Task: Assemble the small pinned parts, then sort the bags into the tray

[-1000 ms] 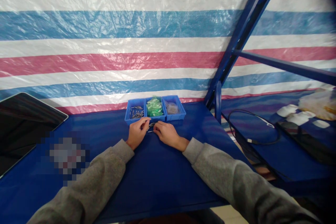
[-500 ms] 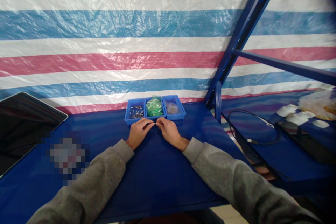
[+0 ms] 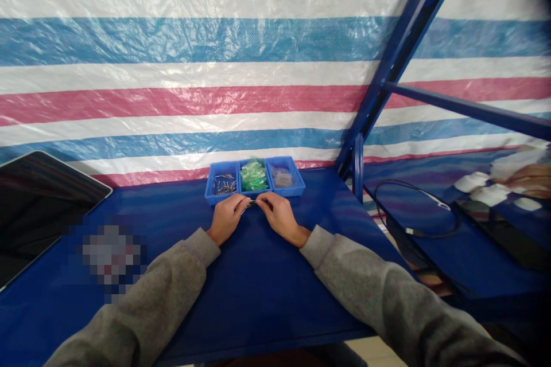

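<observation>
My left hand (image 3: 225, 219) and my right hand (image 3: 282, 218) meet just in front of a blue three-part bin (image 3: 297, 190). Fingertips of both are pinched on a small thin metal rod (image 3: 252, 202), dark and silvery, held between them; its ends are partly covered by the fingers. Loose dark and silvery metal rods (image 3: 224, 187) lie in the bin's left compartment. Green translucent pieces (image 3: 253, 175) fill the middle one. In the right compartment are clear plastic pieces (image 3: 282, 177), too small to make out.
A black-screened panel (image 3: 38, 212) stands at the left, near a pixelated patch. A blue frame post (image 3: 387, 69) rises behind the table's right side. On the adjoining right table are a black cable (image 3: 413, 235), white rounded items (image 3: 491, 194) and a dark flat object (image 3: 508, 235).
The fingertips have shifted slightly, and more of the thin rod shows between them. At the far right, the brownish blurred shape by the white items has changed position.
</observation>
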Demonstrator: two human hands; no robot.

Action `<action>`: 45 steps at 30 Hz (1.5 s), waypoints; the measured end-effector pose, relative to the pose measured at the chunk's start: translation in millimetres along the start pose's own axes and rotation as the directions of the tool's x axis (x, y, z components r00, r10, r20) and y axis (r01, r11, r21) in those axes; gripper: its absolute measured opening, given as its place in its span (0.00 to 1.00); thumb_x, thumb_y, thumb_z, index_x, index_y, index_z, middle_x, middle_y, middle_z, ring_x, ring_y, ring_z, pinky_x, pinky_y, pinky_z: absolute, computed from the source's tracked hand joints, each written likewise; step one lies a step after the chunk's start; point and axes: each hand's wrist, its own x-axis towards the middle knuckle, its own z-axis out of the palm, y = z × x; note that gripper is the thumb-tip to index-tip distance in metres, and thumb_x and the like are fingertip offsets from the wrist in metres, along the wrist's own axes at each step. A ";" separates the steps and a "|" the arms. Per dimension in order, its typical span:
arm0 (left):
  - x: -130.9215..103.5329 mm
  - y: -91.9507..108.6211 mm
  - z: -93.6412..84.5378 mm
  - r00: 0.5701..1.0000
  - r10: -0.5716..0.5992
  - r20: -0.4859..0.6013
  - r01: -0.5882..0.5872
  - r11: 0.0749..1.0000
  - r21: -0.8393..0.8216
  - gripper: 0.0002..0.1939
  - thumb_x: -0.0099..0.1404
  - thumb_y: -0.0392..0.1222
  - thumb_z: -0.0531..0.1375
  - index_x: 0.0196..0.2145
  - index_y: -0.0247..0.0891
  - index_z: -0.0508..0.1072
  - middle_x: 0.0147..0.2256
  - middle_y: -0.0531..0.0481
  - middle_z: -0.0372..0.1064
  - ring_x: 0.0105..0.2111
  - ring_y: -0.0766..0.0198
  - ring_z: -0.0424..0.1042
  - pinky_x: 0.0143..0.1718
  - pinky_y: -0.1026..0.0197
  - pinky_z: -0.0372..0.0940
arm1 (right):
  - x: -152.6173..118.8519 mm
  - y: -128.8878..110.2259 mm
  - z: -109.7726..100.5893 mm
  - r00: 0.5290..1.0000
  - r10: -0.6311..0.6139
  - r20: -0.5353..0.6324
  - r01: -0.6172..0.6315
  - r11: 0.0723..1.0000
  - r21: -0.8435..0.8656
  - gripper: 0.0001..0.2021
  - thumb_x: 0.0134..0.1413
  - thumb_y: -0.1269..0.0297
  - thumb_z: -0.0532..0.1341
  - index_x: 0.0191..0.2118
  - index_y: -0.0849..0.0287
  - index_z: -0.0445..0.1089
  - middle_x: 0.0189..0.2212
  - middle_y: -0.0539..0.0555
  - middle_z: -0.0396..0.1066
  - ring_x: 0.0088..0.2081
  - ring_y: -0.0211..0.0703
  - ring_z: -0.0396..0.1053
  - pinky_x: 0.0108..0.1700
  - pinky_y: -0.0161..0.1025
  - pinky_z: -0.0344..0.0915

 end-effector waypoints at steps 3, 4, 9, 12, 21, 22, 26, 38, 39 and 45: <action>0.0 2.3 -1.1 1.000 -0.010 -0.018 0.009 0.999 -0.033 0.13 0.68 0.44 0.51 0.34 0.36 0.72 0.29 0.50 0.71 0.28 0.66 0.70 0.32 0.66 0.63 | 0.5 -1.1 -1.4 1.000 0.003 -0.004 -0.003 1.000 -0.011 0.11 0.62 0.64 0.51 0.35 0.59 0.69 0.32 0.53 0.71 0.35 0.40 0.68 0.40 0.35 0.62; 0.0 2.9 -1.3 0.999 -0.005 -0.032 0.003 0.999 -0.047 0.12 0.67 0.44 0.51 0.35 0.37 0.72 0.31 0.50 0.72 0.30 0.66 0.71 0.34 0.65 0.64 | 0.6 -1.4 -1.8 1.000 0.008 -0.002 -0.008 1.000 -0.016 0.11 0.62 0.63 0.50 0.34 0.59 0.69 0.31 0.53 0.70 0.34 0.40 0.68 0.40 0.34 0.61; 0.0 3.4 -0.8 0.998 0.040 -0.058 -0.044 0.996 -0.081 0.11 0.67 0.44 0.52 0.39 0.38 0.72 0.37 0.48 0.73 0.36 0.63 0.72 0.40 0.63 0.65 | 0.6 -0.5 -2.1 1.000 0.023 0.012 -0.023 0.999 -0.031 0.13 0.63 0.62 0.49 0.33 0.59 0.68 0.29 0.52 0.69 0.32 0.39 0.67 0.38 0.34 0.61; 0.3 3.0 -0.7 0.997 0.055 -0.060 -0.060 0.995 -0.085 0.11 0.67 0.44 0.52 0.39 0.38 0.72 0.36 0.48 0.73 0.35 0.63 0.73 0.40 0.63 0.66 | 0.3 0.8 -1.5 0.999 0.028 0.022 -0.027 0.999 -0.047 0.14 0.64 0.62 0.48 0.31 0.59 0.67 0.28 0.52 0.68 0.31 0.39 0.66 0.38 0.33 0.61; 0.4 2.7 -2.0 0.997 0.072 -0.033 -0.074 0.994 -0.086 0.11 0.67 0.43 0.51 0.39 0.38 0.71 0.35 0.48 0.72 0.34 0.65 0.71 0.38 0.64 0.64 | 0.4 1.8 -0.3 0.998 0.006 0.069 0.000 0.997 -0.079 0.17 0.64 0.60 0.48 0.28 0.59 0.67 0.26 0.51 0.68 0.29 0.37 0.66 0.35 0.32 0.59; 0.3 2.7 -2.3 0.998 0.062 -0.022 -0.064 0.995 -0.083 0.11 0.68 0.43 0.51 0.38 0.37 0.71 0.34 0.49 0.72 0.33 0.65 0.71 0.37 0.65 0.64 | 0.3 2.0 0.0 0.997 0.004 0.074 0.002 0.997 -0.081 0.17 0.64 0.60 0.48 0.28 0.59 0.66 0.26 0.51 0.69 0.29 0.37 0.66 0.35 0.32 0.59; -0.3 3.3 -2.7 0.999 0.035 -0.010 -0.036 0.998 -0.059 0.11 0.68 0.43 0.51 0.35 0.37 0.71 0.30 0.50 0.70 0.28 0.67 0.69 0.32 0.66 0.63 | 0.0 -0.2 -1.0 0.998 0.011 0.055 -0.007 0.998 -0.069 0.16 0.64 0.60 0.49 0.28 0.59 0.67 0.26 0.51 0.69 0.30 0.38 0.66 0.36 0.33 0.60; -0.4 6.2 -5.3 0.999 -0.030 -0.027 0.029 0.999 -0.024 0.15 0.68 0.44 0.51 0.27 0.36 0.69 0.21 0.54 0.65 0.22 0.69 0.63 0.25 0.67 0.57 | -0.9 -6.9 -4.2 1.000 0.002 -0.014 -0.002 0.999 0.034 0.10 0.61 0.60 0.53 0.34 0.58 0.68 0.29 0.52 0.69 0.29 0.39 0.65 0.35 0.34 0.62; -0.6 6.1 -5.2 0.999 -0.028 -0.024 0.027 0.999 -0.032 0.14 0.67 0.44 0.51 0.28 0.36 0.69 0.22 0.54 0.65 0.22 0.69 0.64 0.25 0.67 0.58 | -0.9 -6.8 -4.3 1.000 -0.002 -0.019 0.003 0.999 0.036 0.11 0.61 0.61 0.52 0.34 0.58 0.68 0.30 0.52 0.69 0.30 0.39 0.66 0.36 0.34 0.62; -1.8 6.3 -3.5 0.998 0.040 -0.051 -0.044 0.995 -0.088 0.10 0.66 0.43 0.54 0.36 0.37 0.72 0.29 0.50 0.72 0.27 0.68 0.69 0.31 0.66 0.64 | 0.0 -5.5 -3.9 1.000 -0.014 -0.006 0.014 0.999 0.034 0.12 0.62 0.61 0.51 0.34 0.58 0.69 0.31 0.53 0.70 0.33 0.40 0.67 0.39 0.35 0.62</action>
